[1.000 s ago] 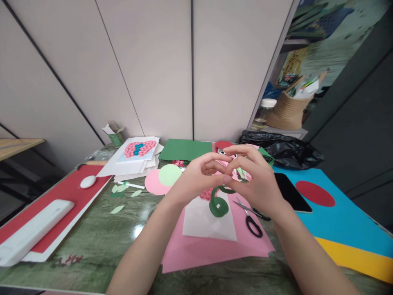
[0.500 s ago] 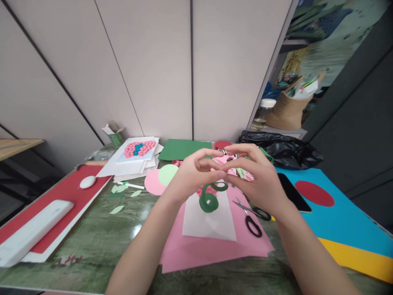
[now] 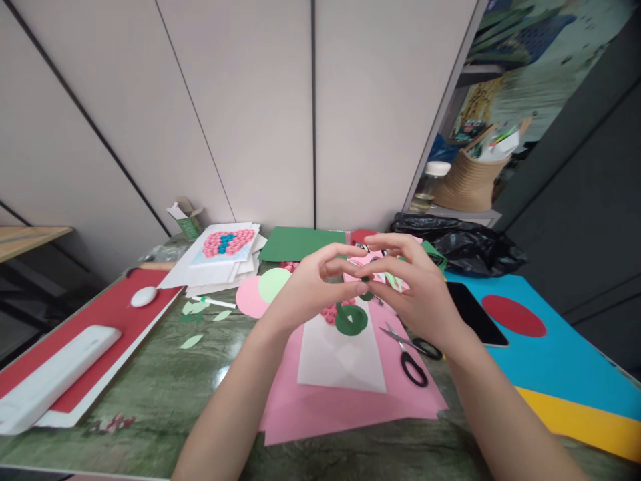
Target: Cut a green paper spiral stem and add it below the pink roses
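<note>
My left hand (image 3: 323, 280) and my right hand (image 3: 413, 277) meet fingertip to fingertip above the white sheet. Between them they pinch one end of a curled dark green paper strip (image 3: 351, 321), whose loose spiral hangs below. Part of the strip at the fingertips is hidden. Beneath lies the white sheet (image 3: 340, 364) on pink paper (image 3: 310, 414), with pink paper rosettes (image 3: 330, 312) at its upper edge. Black-handled scissors (image 3: 411, 364) rest slightly open on the pink paper, below my right hand.
Left stand a white glue gun-like or stapler-like long white object (image 3: 60, 377) and red board (image 3: 150, 321). A rosette picture (image 3: 228, 244), green sheet (image 3: 303, 242) and pale leaf cutouts (image 3: 191, 342) lie farther back. Right are a black phone (image 3: 475, 314), blue sheet (image 3: 555, 361) and black bag (image 3: 465, 247).
The green strip's hanging spiral has turned and drawn up closer under the fingers, now more tightly coiled. Both hands have stayed nearly in place, with small finger movements.
</note>
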Motion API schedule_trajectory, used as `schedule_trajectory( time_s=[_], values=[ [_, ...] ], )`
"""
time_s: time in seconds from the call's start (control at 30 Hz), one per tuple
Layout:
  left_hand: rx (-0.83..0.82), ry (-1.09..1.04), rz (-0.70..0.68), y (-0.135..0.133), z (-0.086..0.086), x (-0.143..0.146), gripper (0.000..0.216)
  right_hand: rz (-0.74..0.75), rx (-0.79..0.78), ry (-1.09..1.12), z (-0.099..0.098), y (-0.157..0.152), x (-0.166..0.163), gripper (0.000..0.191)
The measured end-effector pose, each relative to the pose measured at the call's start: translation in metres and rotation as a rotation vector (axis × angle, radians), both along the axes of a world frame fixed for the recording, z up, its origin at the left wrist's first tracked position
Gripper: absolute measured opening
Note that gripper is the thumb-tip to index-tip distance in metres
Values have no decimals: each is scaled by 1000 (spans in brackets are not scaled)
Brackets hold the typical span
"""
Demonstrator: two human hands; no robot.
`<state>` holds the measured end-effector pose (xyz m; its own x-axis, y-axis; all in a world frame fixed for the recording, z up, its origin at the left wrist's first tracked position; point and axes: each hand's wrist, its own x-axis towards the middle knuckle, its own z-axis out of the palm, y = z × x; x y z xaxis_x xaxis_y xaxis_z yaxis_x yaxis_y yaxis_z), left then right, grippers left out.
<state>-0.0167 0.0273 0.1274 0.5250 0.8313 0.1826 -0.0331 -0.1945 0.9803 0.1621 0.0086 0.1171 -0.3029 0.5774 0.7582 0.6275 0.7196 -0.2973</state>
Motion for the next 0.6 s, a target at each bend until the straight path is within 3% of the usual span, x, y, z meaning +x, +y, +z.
schedule_trajectory(
  time_s=[0.6],
  values=[
    [-29,-61,-23,-4,0,8,33,-52,36,2,3,-4,-4,15]
  ],
)
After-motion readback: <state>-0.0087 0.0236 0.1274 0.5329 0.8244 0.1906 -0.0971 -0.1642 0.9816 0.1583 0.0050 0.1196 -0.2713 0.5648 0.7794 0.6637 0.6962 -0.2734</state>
